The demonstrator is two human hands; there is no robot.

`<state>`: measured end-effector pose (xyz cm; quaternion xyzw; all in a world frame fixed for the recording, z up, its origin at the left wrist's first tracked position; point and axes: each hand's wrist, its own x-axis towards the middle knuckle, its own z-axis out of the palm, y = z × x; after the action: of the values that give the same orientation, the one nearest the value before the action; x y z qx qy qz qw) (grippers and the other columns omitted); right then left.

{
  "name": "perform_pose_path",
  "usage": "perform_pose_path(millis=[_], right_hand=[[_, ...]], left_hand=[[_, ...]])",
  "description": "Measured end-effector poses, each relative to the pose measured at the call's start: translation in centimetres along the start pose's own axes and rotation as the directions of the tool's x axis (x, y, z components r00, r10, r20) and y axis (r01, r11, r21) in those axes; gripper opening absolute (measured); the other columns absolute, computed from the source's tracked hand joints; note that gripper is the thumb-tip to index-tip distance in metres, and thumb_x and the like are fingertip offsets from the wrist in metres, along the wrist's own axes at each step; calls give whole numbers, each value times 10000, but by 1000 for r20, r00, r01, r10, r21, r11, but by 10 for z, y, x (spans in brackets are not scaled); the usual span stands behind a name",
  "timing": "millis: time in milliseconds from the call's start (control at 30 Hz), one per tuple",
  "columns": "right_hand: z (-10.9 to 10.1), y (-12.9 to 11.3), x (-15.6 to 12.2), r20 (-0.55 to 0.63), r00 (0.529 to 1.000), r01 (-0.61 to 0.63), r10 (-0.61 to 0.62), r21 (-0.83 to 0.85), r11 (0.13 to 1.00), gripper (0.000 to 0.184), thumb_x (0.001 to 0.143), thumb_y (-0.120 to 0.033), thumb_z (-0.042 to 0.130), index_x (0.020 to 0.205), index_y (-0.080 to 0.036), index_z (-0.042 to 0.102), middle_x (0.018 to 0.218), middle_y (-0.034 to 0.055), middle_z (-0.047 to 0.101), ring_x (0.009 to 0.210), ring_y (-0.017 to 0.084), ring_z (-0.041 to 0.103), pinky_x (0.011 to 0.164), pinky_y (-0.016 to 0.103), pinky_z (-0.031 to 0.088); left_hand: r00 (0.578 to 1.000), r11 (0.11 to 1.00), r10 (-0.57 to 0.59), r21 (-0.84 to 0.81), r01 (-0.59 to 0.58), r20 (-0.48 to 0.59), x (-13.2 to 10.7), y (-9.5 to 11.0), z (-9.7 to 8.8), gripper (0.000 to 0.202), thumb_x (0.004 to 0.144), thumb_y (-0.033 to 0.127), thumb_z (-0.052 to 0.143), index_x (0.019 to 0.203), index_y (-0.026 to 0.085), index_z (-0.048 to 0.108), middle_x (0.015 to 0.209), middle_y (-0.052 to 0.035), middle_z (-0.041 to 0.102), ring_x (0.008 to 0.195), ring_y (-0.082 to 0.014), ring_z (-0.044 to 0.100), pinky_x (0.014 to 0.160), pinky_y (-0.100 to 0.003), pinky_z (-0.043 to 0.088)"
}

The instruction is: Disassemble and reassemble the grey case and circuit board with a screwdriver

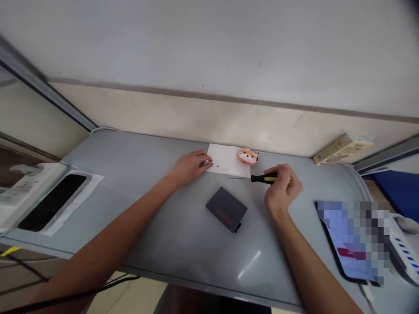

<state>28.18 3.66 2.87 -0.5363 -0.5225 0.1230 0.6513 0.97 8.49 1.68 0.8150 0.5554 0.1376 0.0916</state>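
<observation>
My left hand rests at the left edge of a white sheet of paper, its thumb and fingers closed together. A small dark bit shows between them, too small to name. Tiny dark specks lie on the paper near the fingertips. In my right hand is a screwdriver with a black and yellow handle; its thin shaft points left, along the paper's front edge. An orange and white animal-face case sits on the paper's right end. Between my forearms lies a dark grey flat box with reddish print.
A phone lies on white paper beside a white power strip at left. To the right are a lit tablet or phone with a cable, and another power strip. A yellowish box stands by the wall.
</observation>
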Motion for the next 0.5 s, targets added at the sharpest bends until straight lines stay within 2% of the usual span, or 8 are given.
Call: perform_pose_path(millis=[100,167,233,300,333,433,500], right_hand=[[-1,-1,2,-28,1000,6,-6,-2,1000,469,993,-319,417,606,-195,652,594,6,577,555,132,511,537,272,362],[-2,-2,4,-41,999,10,-10,-3,1000,463,984,-302,417,593,-195,641,575,5,568,542,133,507,532,275,359],[-3,-4,6,-50,998,26,-25,6,1000,456,972,-278,422,571,-198,623,553,7,560,525,133,500,521,279,353],[-6,-5,8,-57,997,46,-45,18,999,452,959,-262,428,549,-200,608,526,6,546,502,130,487,508,283,341],[-8,-6,9,-58,997,59,-58,16,998,454,954,-262,433,536,-202,600,510,4,533,489,129,479,500,286,332],[-16,-9,12,-34,990,139,-140,-23,990,473,949,-288,446,503,-207,580,467,3,497,453,129,458,476,295,298],[-23,-11,15,3,972,233,-234,-50,971,507,971,-314,436,495,-208,577,453,8,494,440,128,455,470,303,284]], left_hand=[[999,999,-46,-23,46,-25,-8,6,-5,317,1025,430,508,1156,246,731,1111,-49,697,1030,-221,660,909,-335,509],[998,992,-54,-118,50,-30,-19,13,-11,311,1013,432,534,1185,260,728,1187,-54,692,1133,-241,639,1017,-374,494],[999,956,19,-294,-5,44,-34,22,-16,343,961,466,634,1255,305,705,1326,-47,654,1269,-259,581,1107,-405,464],[975,895,132,-444,-39,181,-48,32,-21,593,845,497,789,1397,363,622,1408,-45,614,1369,-281,507,1166,-438,431],[958,868,169,-495,-32,234,-53,37,-23,713,775,493,854,1431,383,595,1402,-49,611,1356,-285,517,1148,-439,454],[927,851,200,-525,-4,317,-63,47,-22,773,713,463,907,1420,418,598,1321,-32,646,1312,-288,527,1118,-445,479],[941,876,178,-482,-17,289,-64,49,-15,746,715,493,900,1398,408,612,1318,-23,656,1302,-299,503,1129,-468,460]])
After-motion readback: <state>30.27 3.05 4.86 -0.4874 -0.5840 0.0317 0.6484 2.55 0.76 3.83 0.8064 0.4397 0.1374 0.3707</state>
